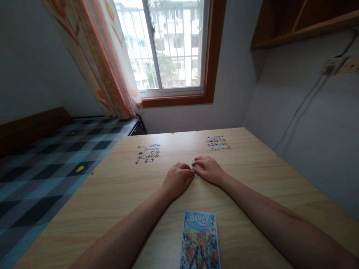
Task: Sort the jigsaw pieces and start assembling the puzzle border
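Observation:
A short upright strip of jigsaw puzzle pieces (195, 175) lies on the table between my two hands, partly covered by fingers. My left hand (178, 179) comes in from the left, its fingers bent and closed on the strip's edge. From the other side my right hand (208, 169) has thumb and fingers curled around the strip, pressing on it. Which single piece each hand grips is too small to tell. Below the hands lies a Bluey picture card or box (200, 239), light blue with many cartoon figures.
Loose jigsaw pieces (151, 155) lie in rough rows at the table's far left. Another group of pieces (217, 143) sits in neat rows at the far right. The wooden table (120, 194) borders a checked bed (42, 183); a window (176, 48) is behind.

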`<action>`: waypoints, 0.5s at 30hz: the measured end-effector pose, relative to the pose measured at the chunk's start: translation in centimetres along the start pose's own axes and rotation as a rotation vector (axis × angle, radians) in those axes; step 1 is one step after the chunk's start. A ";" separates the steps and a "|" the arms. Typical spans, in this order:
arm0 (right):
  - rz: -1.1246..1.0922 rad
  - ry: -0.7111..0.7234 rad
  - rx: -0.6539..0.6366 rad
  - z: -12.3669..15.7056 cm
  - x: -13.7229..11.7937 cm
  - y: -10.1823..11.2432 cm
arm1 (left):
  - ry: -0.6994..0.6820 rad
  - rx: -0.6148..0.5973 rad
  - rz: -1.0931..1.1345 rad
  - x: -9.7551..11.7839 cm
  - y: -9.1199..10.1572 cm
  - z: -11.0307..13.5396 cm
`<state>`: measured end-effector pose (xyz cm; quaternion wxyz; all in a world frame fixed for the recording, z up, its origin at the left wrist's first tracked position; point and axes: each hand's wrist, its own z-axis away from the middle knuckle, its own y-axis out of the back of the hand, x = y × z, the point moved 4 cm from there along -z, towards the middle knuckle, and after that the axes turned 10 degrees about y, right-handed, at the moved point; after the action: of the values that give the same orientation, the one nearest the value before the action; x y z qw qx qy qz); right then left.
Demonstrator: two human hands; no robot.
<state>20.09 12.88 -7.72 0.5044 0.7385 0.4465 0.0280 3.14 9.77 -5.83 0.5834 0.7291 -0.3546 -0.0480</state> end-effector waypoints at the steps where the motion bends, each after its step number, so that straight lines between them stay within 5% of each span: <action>1: 0.001 -0.002 0.001 0.0 0.0 0.0 | 0.004 -0.002 0.003 0.0 0.0 0.0; 15: 0.017 0.003 0.004 0.0 0.0 -0.1 | 0.003 -0.016 -0.052 0.3 0.1 0.0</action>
<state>20.02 12.87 -7.75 0.5018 0.7434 0.4411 0.0323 3.35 9.58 -5.62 0.5882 0.7336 -0.3340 -0.0649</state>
